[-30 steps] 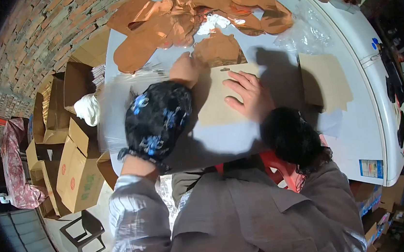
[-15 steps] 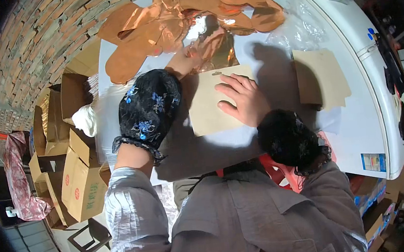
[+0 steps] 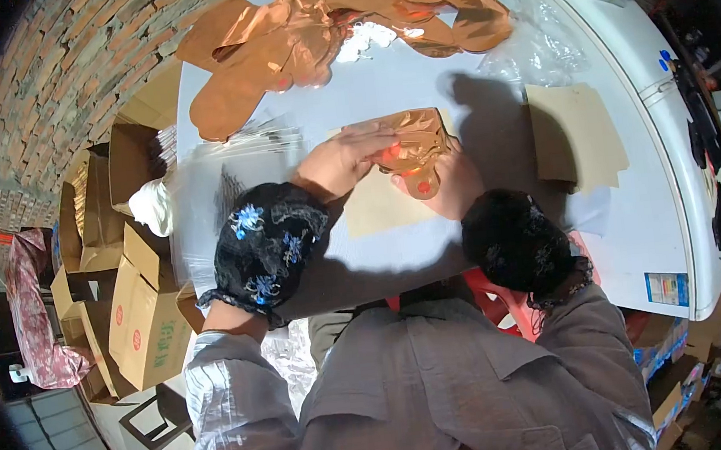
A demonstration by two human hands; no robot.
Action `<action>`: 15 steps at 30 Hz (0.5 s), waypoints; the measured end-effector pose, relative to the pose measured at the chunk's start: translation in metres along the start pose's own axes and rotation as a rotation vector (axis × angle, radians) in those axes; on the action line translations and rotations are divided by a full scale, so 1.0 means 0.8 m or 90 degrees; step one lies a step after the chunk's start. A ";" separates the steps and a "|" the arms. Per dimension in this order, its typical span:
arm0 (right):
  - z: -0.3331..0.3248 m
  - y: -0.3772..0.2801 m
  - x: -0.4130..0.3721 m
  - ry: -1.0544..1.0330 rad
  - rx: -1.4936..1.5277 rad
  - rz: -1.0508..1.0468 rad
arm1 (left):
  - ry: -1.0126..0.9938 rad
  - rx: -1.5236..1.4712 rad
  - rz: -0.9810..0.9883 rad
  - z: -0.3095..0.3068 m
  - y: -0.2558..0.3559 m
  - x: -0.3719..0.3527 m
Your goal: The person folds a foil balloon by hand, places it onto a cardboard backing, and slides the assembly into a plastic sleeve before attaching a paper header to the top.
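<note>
A flat, folded copper-coloured foil balloon [image 3: 417, 133] with small red marks lies between my hands, over a beige card [image 3: 376, 210] on the white tabletop [image 3: 348, 96]. My left hand [image 3: 341, 162] has its fingers closed on the balloon's left side. On its lower right side my right hand [image 3: 450, 183] grips it, some fingers hidden beneath or behind the foil. A pile of similar foil balloons [image 3: 235, 98] spreads along the table's far side. Small white pieces [image 3: 364, 41] lie at the pile's near edge.
More beige cards [image 3: 574, 139] lie on the right. Clear plastic sleeves [image 3: 196, 180] are stacked at the left edge, beside open cardboard boxes [image 3: 147, 306]. Crumpled clear plastic [image 3: 539, 47] sits at the back right. A white appliance-like body [image 3: 653, 197] borders the right side.
My left hand has come back from the pile with a foil balloon, onto the card. My right hand, earlier flat on the card, now grips the balloon too.
</note>
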State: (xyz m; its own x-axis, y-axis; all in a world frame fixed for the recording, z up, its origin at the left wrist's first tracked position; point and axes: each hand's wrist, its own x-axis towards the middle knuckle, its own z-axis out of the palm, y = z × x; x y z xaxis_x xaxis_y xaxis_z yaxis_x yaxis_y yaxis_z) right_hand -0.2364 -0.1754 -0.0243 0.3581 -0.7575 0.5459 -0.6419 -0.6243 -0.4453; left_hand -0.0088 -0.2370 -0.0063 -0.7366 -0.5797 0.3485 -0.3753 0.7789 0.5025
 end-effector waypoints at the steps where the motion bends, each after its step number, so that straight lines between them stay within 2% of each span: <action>1: 0.002 0.002 0.002 0.010 -0.021 -0.054 | 0.013 0.022 -0.025 0.002 0.010 -0.006; 3: 0.002 0.000 0.000 0.015 -0.042 -0.037 | 0.036 0.057 -0.086 0.012 0.017 -0.016; 6: 0.004 0.006 -0.005 -0.002 -0.086 -0.050 | 0.078 0.027 -0.108 0.030 0.016 -0.025; 10: 0.014 0.018 -0.008 -0.016 -0.092 -0.047 | 0.139 0.059 -0.120 0.047 0.029 -0.031; 13: 0.008 0.010 -0.004 0.028 -0.099 -0.056 | 0.145 0.076 -0.132 0.051 0.034 -0.033; 15: 0.009 0.006 -0.005 0.008 -0.111 -0.002 | 0.140 0.092 -0.124 0.051 0.036 -0.034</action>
State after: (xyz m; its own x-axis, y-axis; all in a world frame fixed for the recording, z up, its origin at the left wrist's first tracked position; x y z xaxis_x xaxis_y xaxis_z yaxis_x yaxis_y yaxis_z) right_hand -0.2359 -0.1767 -0.0340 0.3523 -0.7520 0.5571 -0.7493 -0.5833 -0.3135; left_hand -0.0226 -0.1891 -0.0338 -0.5091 -0.7469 0.4277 -0.5849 0.6648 0.4648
